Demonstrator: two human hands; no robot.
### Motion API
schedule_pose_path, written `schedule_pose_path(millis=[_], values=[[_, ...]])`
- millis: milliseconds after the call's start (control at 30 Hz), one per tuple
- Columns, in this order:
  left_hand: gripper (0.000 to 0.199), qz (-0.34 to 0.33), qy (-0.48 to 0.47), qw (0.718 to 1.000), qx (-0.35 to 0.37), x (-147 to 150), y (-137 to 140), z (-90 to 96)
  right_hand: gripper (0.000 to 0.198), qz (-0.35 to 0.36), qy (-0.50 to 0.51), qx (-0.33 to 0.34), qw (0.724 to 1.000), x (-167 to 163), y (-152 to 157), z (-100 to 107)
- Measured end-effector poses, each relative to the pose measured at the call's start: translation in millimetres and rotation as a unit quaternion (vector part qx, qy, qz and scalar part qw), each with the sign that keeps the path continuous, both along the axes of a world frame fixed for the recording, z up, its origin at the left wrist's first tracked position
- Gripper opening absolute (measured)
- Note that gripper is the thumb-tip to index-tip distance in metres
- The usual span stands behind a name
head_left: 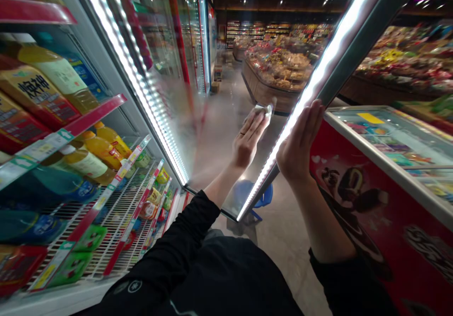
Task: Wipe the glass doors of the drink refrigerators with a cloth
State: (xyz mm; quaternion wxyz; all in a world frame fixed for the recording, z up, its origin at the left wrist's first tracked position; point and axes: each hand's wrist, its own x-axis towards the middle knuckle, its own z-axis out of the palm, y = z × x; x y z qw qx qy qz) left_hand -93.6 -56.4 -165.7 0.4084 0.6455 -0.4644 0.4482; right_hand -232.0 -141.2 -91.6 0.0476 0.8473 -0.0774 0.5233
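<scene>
A glass cooler door (pixel 336 73) stands open before me, its dark frame lined with a bright light strip. My left hand (pixel 247 139) is pressed to the glass with fingers closed over a crumpled pale cloth (pixel 264 113), which looks slightly smeared by motion. My right hand (pixel 300 141) grips the door's outer edge, its fingers together and pointing up; the thumb is hidden. Cloudy, streaky patches show on the glass left of my left hand.
At left, the cooler's shelves (pixel 88 118) carry drink bottles (pixel 53 70) and packages. A red chest freezer (pixel 371 203) with a glass top stands close at right. Behind the door is a blue stool (pixel 262 197). Produce and snack displays (pixel 279 66) fill the background.
</scene>
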Motion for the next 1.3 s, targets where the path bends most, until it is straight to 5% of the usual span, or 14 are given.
schedule_pose_path(millis=[133,267,367,500,600,733,933,1167,1300], values=[[0.058,0.035,0.002,0.998,-0.058,7.5,9.4,0.1,0.072,-0.033,-0.048,-0.021,0.998,6.0,15.7,-3.7],[0.059,0.052,0.023,0.998,0.033,6.3,15.1,-8.5,0.074,-0.093,-0.013,-0.043,0.995,18.3,34.3,-7.5],[0.062,0.039,0.024,0.997,0.069,24.6,19.9,4.7,0.076,-0.072,0.011,-0.056,0.996,30.0,44.0,-3.9],[0.068,0.014,0.025,0.999,-0.039,61.4,33.9,27.1,0.081,-0.044,0.044,-0.054,0.997,44.9,49.5,5.0],[0.070,0.014,0.011,0.997,-0.076,70.1,45.5,23.9,0.081,-0.035,0.057,-0.047,0.997,56.3,52.4,6.8],[0.074,0.026,-0.001,0.999,-0.043,65.6,51.0,16.0,0.076,-0.015,0.071,-0.053,0.996,74.2,57.2,3.2],[0.072,0.027,-0.021,0.999,-0.040,97.3,57.3,43.4,0.076,-0.023,0.055,-0.080,0.995,96.2,62.8,4.7],[0.073,-0.003,0.028,0.997,-0.065,92.7,65.1,19.0,0.075,-0.003,0.091,-0.047,0.995,113.2,72.7,7.3],[0.073,-0.004,-0.001,0.998,-0.057,104.3,66.9,29.6,0.073,-0.002,0.072,-0.041,0.997,123.1,79.7,5.0]])
